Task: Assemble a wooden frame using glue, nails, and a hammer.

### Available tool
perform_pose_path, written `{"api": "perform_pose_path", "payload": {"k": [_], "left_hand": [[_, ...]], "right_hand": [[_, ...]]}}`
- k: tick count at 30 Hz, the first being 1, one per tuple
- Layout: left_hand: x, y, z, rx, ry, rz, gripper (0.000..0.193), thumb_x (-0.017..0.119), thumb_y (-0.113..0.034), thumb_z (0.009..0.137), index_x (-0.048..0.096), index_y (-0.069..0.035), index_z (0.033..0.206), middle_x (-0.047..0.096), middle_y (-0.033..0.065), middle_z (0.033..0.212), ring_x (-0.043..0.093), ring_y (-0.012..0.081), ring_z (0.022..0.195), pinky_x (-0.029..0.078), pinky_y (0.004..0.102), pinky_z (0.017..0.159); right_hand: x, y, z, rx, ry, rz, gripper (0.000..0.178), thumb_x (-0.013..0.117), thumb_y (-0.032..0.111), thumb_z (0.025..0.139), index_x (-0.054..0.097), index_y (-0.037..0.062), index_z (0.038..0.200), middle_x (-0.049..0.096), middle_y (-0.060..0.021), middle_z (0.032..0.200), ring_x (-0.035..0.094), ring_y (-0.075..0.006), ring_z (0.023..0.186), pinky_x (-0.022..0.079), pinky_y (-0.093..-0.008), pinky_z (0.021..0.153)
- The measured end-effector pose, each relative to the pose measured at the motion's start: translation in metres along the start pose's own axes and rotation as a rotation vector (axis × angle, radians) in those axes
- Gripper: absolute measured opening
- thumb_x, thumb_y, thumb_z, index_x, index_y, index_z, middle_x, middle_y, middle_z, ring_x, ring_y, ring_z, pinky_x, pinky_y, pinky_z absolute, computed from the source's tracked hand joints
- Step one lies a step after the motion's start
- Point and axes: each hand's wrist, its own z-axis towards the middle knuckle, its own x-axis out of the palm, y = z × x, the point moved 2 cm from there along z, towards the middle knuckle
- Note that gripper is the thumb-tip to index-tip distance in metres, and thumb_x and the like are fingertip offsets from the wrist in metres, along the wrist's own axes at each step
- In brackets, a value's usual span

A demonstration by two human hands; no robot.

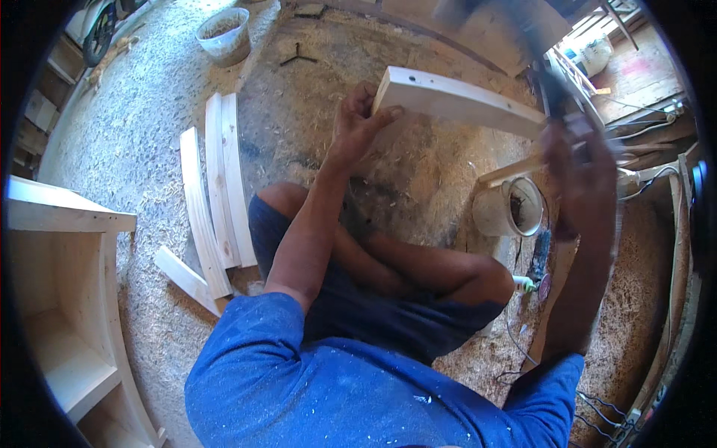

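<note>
My left hand [362,123] is closed on the near end of a pale wooden board [463,104], thumb on its face and fingers behind. The board is held up off the floor, on edge, with small dark holes along its upper side. At its far right end is my right hand [581,160], smeared by motion, its fingers curled. A dark, long tool [551,82] rises from that hand, too blurred to name exactly. Whether the right hand also touches the board cannot be made out.
Several pale boards [216,187] lie on the gritty floor at left, beside a wooden shelf unit [112,299]. A clear bucket [224,48] stands far left, a whitish bucket [526,205] at right. A black three-armed piece [297,56] lies ahead. Cables [597,411] run at lower right.
</note>
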Motion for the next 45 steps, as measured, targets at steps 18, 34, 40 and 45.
{"api": "perform_pose_path", "payload": {"k": [18,34,40,45], "left_hand": [[0.008,0.001,0.012,-0.062,-0.007,0.1,0.031,0.077,-0.005,0.087,0.06,-0.004,0.113,0.072,0.0093,0.108,0.068,0.0154,0.101,0.055,0.0335,0.091],[0.016,-0.01,0.027,-0.101,-0.007,0.339,0.039,0.08,-0.018,0.086,0.068,-0.002,0.12,0.075,0.0095,0.106,0.071,0.0162,0.094,0.057,0.0346,0.085],[0.01,-0.002,0.024,-0.03,-0.014,0.499,0.043,0.083,-0.021,0.083,0.069,-0.001,0.119,0.076,0.0137,0.104,0.073,0.0188,0.093,0.059,0.0361,0.083],[0.015,-0.005,0.015,-0.019,-0.012,0.479,0.046,0.083,-0.015,0.082,0.066,0.0,0.122,0.075,0.0141,0.106,0.073,0.02,0.096,0.059,0.0367,0.084]], "right_hand": [[0.008,-0.011,-0.047,0.047,-0.287,0.341,0.047,0.055,0.018,0.106,0.042,0.007,0.15,0.055,0.0005,0.074,0.038,0.0002,0.049,0.03,-0.018,0.042],[0.032,-0.094,-0.068,0.053,-0.017,0.134,0.037,0.068,0.009,0.094,0.066,0.003,0.13,0.062,-0.0029,0.085,0.056,-0.0099,0.07,0.046,-0.0276,0.064],[0.07,-0.101,-0.035,-0.204,0.465,-0.097,0.042,0.079,0.013,0.083,0.072,0.0182,0.124,0.064,-0.0078,0.085,0.066,-0.0238,0.077,0.051,-0.0401,0.07],[0.096,-0.112,0.004,-0.19,0.403,-0.073,0.045,0.081,0.012,0.077,0.075,0.0192,0.12,0.065,-0.0067,0.088,0.067,-0.0257,0.079,0.051,-0.0415,0.072]]}}
